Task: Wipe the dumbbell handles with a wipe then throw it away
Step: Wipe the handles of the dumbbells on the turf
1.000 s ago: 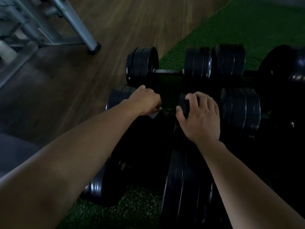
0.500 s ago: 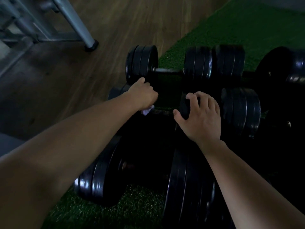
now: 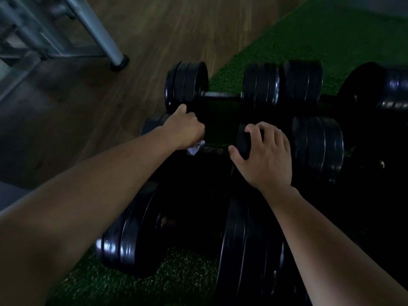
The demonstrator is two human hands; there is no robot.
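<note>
My left hand [image 3: 187, 129] has its fingers curled tight round a white wipe [image 3: 194, 149], pressed onto the left end of the dark handle [image 3: 215, 149] of the middle dumbbell. My right hand [image 3: 266, 157] rests with fingers spread apart on that dumbbell's black plates [image 3: 242, 140]. Another dumbbell [image 3: 187, 85] lies just behind, on green turf [image 3: 309, 40] bordering a wooden floor [image 3: 154, 29] where a grey metal leg [image 3: 99, 34] stands.
</note>
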